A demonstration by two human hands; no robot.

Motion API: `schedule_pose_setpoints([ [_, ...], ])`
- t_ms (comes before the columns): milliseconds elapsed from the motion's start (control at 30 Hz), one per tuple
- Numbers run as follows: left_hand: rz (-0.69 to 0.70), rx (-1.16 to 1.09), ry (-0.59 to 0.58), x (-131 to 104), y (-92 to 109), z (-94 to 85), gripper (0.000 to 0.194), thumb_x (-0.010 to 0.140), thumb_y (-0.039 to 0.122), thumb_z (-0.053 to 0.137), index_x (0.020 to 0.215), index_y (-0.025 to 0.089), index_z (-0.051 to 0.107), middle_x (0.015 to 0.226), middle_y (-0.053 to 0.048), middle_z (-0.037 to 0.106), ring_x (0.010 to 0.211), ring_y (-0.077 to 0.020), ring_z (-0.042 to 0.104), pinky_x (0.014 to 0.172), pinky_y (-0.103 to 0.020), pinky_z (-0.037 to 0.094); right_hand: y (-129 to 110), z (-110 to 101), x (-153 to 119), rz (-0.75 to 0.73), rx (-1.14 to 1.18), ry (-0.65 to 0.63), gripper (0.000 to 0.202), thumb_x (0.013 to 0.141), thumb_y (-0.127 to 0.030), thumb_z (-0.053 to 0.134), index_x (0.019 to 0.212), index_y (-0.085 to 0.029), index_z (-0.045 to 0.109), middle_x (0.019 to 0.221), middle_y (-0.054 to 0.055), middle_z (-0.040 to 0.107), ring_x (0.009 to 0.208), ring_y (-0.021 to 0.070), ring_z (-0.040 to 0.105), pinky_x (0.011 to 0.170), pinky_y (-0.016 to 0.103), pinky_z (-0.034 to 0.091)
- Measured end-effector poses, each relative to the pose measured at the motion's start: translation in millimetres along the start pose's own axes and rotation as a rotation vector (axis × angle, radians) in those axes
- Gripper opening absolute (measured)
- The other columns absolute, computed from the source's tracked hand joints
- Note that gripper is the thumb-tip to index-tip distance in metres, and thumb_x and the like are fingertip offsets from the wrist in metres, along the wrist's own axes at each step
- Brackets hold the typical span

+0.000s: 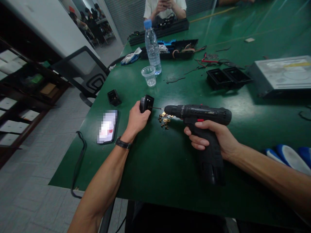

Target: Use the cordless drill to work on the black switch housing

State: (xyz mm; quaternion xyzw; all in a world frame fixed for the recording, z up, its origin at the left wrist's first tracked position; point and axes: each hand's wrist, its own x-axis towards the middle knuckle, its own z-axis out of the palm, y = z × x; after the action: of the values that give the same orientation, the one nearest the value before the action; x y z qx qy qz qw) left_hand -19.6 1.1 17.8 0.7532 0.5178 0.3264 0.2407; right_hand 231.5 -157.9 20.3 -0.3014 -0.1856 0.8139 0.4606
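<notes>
My right hand (206, 134) is wrapped round the grip of a black cordless drill (201, 113), held level with its chuck toward the left. A thin bit runs from the chuck to the open side of a small black plastic housing (148, 103). That housing is gripped in my left hand (139, 118), its opening facing the drill. Whether the bit touches a screw inside is hidden. Just below the bit, several small screws and brass plates (166, 120) lie on the green table (157, 161). A similar black housing (114, 97) rests to the left of my left hand.
A lit phone (107, 127) lies at left. Beyond my hands stand a clear plastic cup (149, 77) and a water bottle (152, 48). Farther right are two black housings (228, 77) and a metal box (284, 76). Blue-white gloves (289, 158) lie near my right forearm. A person (165, 13) sits opposite.
</notes>
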Motion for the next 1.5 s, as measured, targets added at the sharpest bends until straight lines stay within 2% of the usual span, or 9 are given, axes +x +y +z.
schedule_pose_setpoints([
  [133,0.004,0.019,0.005,0.3,-1.0,-0.1,0.026,0.075,0.022,0.057,0.099,0.014,0.061,0.08,-0.002,0.057,0.069,-0.0148,0.047,0.063,-0.029,0.036,0.5,0.2,1.1,-0.006,0.014,-0.008,0.029,0.093,-0.03,0.048,0.089,-0.009,0.068,0.049,0.0,0.043,0.047,0.0126,0.034,0.05,0.027,0.033],
  [467,0.017,-0.009,0.001,0.3,-1.3,-0.6,0.027,0.075,0.021,0.057,0.101,0.014,0.061,0.083,-0.003,0.059,0.072,-0.0157,0.05,0.067,-0.029,0.039,-0.9,1.9,0.6,0.006,0.047,-0.024,0.031,0.094,-0.029,0.047,0.089,-0.008,0.068,0.049,0.0,0.044,0.047,0.0118,0.035,0.051,0.025,0.034],
  [867,-0.004,-0.032,0.009,-1.8,4.8,-1.2,0.03,0.073,0.022,0.056,0.102,0.014,0.061,0.083,-0.002,0.059,0.073,-0.016,0.05,0.067,-0.028,0.039,-3.0,5.7,0.0,0.02,0.046,-0.012,0.03,0.091,-0.029,0.048,0.088,-0.007,0.068,0.048,0.001,0.044,0.048,0.0132,0.044,0.05,0.024,0.035],
  [1500,0.003,-0.017,0.0,-0.1,-2.2,0.4,0.032,0.075,0.021,0.057,0.106,0.014,0.062,0.089,-0.004,0.063,0.074,-0.0164,0.052,0.069,-0.029,0.041,-1.6,2.1,0.6,0.019,0.061,-0.01,0.032,0.093,-0.029,0.047,0.089,-0.006,0.069,0.049,0.0,0.043,0.047,0.0116,0.036,0.05,0.025,0.034],
])
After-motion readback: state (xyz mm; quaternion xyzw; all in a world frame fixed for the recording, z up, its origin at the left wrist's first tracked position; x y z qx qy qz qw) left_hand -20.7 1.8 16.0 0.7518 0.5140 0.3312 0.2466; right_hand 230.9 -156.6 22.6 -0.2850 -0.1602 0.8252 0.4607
